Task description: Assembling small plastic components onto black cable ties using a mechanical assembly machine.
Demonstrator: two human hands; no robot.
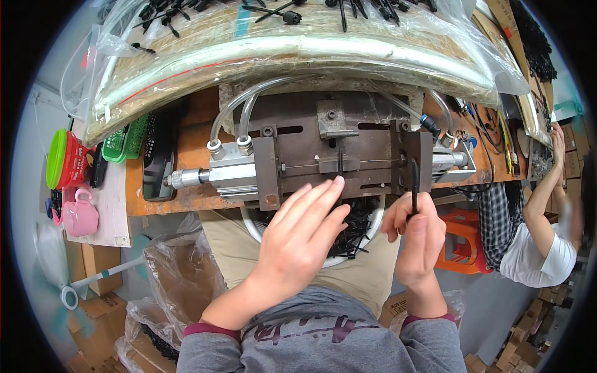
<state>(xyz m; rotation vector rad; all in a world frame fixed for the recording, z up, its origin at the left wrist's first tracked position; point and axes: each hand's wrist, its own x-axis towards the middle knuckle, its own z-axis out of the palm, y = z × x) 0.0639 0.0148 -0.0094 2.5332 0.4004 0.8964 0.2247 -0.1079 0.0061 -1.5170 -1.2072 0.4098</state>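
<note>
My right hand [418, 239] is closed round a thin black plastic stem [415, 186], which stands upright out of the fist in front of the press's right plate. My left hand [298, 242] has its fingers stretched out, palm down. Its fingertips are at the front edge of the dark metal press fixture [298, 146], just below a small clamp block [339, 163] with a dark piece in its middle. Whether the fingertips touch that piece, I cannot tell. Under my hands, a white-rimmed basin [375, 225] on my lap holds many black stems [356, 233].
Silver air cylinders [233, 173] with clear hoses flank the fixture. Behind it, a plastic-covered board [298, 53] carries loose black parts. A pink cup [81, 214] and green basket [126, 143] are at left. Another person [540, 255] works at right beside an orange stool [463, 242].
</note>
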